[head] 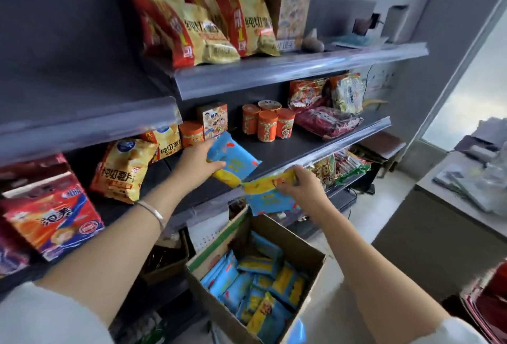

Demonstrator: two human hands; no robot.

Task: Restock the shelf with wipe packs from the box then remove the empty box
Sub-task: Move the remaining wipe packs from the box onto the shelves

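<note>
Shelving (274, 74) in dark grey fills the left and centre of the view, with three boards stepping down toward the floor. The top board carries a row of red-and-yellow chip bags (197, 28) standing upright. On the middle shelf (285, 149), a cluster of orange canisters (267, 129) stands toward the back, red noodle packets lie at the right end, and another chip bag (123, 171) leans near the left end.

A grey counter (444, 201) stands well apart on the right, with papers and plastic on its top.

An open cardboard box (299, 239) sits on the floor just below the middle shelf's front edge, flaps up. It holds a loose pile of blue-and-yellow wipe packs (255, 286), some flat and some on edge.

One wipe pack (236, 160) lies flat on the middle shelf, between the front edge and the canisters, its yellow end near the front edge. The left hand (197, 161) grips it at its left side, thumb lying across the top and fingers curled round the far edge. A thin bracelet (153, 212) circles that wrist.

A second wipe pack (269, 195) hangs in the air in front of the shelf's front edge, above the box. The right hand (304, 187) pinches its yellow upper end, fingers closed over the top.
</note>
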